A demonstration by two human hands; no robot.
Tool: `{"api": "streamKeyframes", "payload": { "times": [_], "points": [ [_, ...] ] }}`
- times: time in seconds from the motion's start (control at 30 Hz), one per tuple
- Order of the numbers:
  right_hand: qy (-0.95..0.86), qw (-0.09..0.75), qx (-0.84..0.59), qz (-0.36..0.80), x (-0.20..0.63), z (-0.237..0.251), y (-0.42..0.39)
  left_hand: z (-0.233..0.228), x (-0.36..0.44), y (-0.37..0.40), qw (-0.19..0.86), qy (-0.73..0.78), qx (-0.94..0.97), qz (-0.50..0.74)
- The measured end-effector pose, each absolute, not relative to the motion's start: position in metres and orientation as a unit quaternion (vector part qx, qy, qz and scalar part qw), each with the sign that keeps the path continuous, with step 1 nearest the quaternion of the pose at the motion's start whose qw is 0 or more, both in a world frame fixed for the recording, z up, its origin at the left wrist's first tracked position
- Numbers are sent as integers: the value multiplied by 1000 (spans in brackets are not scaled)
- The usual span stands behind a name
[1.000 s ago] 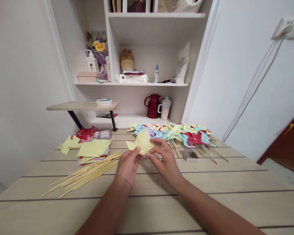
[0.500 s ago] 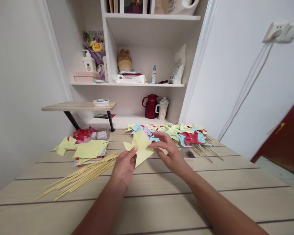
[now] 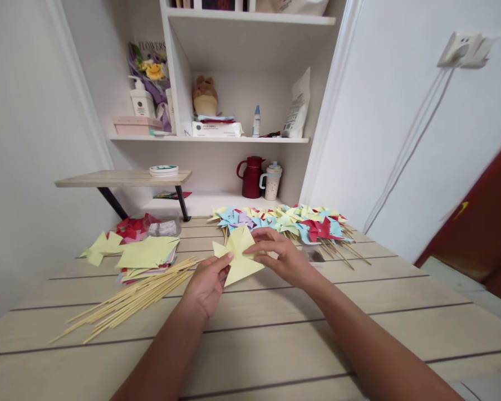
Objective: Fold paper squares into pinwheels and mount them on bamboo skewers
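Note:
A yellow paper pinwheel (image 3: 239, 262) with some points folded in hangs above the table in front of me. My left hand (image 3: 209, 281) pinches it near the middle, thumb on top. On the right side of the paper, my right hand (image 3: 279, 256) has its bent fingers and thumb at the edge, seemingly gripping it; the exact contact is partly hidden. Left of my hands lie thin wooden sticks (image 3: 137, 298) in a loose bundle. Behind them is a stack of coloured paper sheets (image 3: 148, 252), yellow on top, beside another cut yellow paper piece (image 3: 102, 248).
Several finished pinwheels on sticks (image 3: 319, 229) are heaped at the back right, near a small clear box (image 3: 315, 255). Red paper pieces (image 3: 136, 227) and a clear container (image 3: 165, 227) lie under a raised wooden stand (image 3: 121, 178). A red jug (image 3: 251, 177) and a cup (image 3: 271, 182) stand behind.
The view has shifted slightly. My right hand has moved in closer to the paper, its fingers now over the right edge, and the paper has turned a little. My left hand keeps its hold.

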State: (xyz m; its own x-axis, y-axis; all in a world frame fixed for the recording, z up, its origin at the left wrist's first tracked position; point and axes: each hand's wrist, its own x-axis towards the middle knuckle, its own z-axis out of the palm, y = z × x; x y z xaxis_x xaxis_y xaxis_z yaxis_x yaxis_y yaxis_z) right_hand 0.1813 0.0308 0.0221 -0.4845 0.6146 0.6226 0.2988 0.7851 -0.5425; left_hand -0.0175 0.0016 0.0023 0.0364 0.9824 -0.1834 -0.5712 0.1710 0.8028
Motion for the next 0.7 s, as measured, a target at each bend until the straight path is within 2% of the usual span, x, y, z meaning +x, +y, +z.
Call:
{"api": "streamKeyframes", "payload": {
  "times": [0.4,0.7],
  "points": [
    [-833,436,-240,243,175,29,21,-2,-14,3,656,391,298,572],
    [-796,467,-305,235,168,26,19,7,-8,-7,603,418,368,571]
  ]
}}
